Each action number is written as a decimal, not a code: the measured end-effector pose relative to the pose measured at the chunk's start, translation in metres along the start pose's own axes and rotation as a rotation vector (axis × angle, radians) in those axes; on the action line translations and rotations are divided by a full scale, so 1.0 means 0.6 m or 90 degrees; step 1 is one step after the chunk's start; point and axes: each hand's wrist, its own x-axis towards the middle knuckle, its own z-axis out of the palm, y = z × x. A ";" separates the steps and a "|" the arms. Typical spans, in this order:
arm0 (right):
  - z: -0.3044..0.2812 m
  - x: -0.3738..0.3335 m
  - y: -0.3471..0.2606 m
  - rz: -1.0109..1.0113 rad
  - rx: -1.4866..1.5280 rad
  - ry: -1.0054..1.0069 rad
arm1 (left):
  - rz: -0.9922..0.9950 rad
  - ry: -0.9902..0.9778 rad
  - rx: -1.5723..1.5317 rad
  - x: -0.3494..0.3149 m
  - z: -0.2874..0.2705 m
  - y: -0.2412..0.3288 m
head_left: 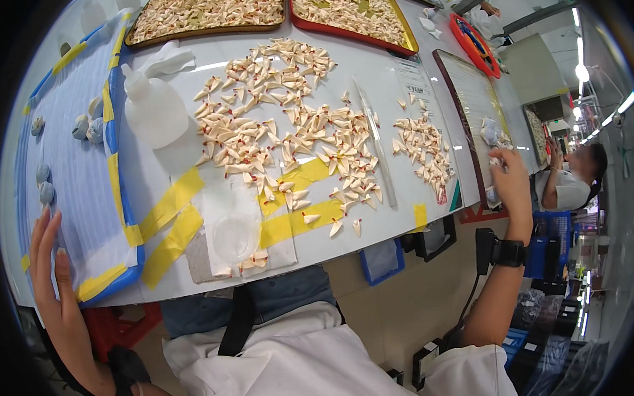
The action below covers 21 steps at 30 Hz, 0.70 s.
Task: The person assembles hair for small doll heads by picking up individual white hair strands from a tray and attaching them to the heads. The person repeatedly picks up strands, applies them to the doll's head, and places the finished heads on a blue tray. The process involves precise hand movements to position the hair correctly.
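**Left hand (55, 269) and right hand (511, 182) at opposite ends of the desk (379, 224)**

The left hand, released with fingers extended, lies just beside round grey-blue lumps (46, 192) on a blue-edged tray (67, 165). The right hand reaches over a dark-rimmed tray (474, 99), near greyish-white lumps (492, 131); whether it grasps one cannot be told. Between the hands, pale pointed pieces (242, 139) spread.

The left hand (57, 276) is near small gray lumps (46, 193) — the right hand (512, 182) is at a long tray (467, 88) — pointy pieces (238, 145) lie between.
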 end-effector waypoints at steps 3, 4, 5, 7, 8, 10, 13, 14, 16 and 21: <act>-0.016 -0.014 -0.013 0.046 -0.027 0.035 | -0.026 0.011 -0.035 0.002 0.001 -0.036; -0.024 -0.019 -0.043 0.023 0.018 0.061 | -0.037 0.023 -0.052 0.004 0.001 -0.050; -0.030 -0.023 -0.076 0.001 0.063 0.088 | -0.045 0.016 -0.083 0.008 0.001 -0.060; -0.035 -0.021 -0.147 -0.127 0.286 0.053 | -0.057 0.000 -0.147 0.016 0.002 -0.079; -0.033 -0.017 -0.179 -0.184 0.317 0.015 | -0.042 0.027 -0.145 0.018 0.009 -0.086; -0.026 -0.010 -0.218 -0.239 0.347 -0.073 | -0.121 -0.089 -0.127 0.029 0.004 -0.084; -0.018 -0.001 -0.236 -0.226 0.350 -0.164 | -0.189 -0.087 -0.143 0.027 0.001 -0.082; -0.015 0.001 -0.236 -0.214 0.344 -0.152 | -0.173 -0.041 -0.179 0.024 0.001 -0.081; -0.008 0.001 -0.238 -0.211 0.342 -0.124 | -0.109 0.064 -0.272 0.014 0.000 -0.071; -0.008 -0.005 -0.225 -0.167 0.378 -0.010 | -0.025 0.171 -0.529 -0.023 0.002 0.010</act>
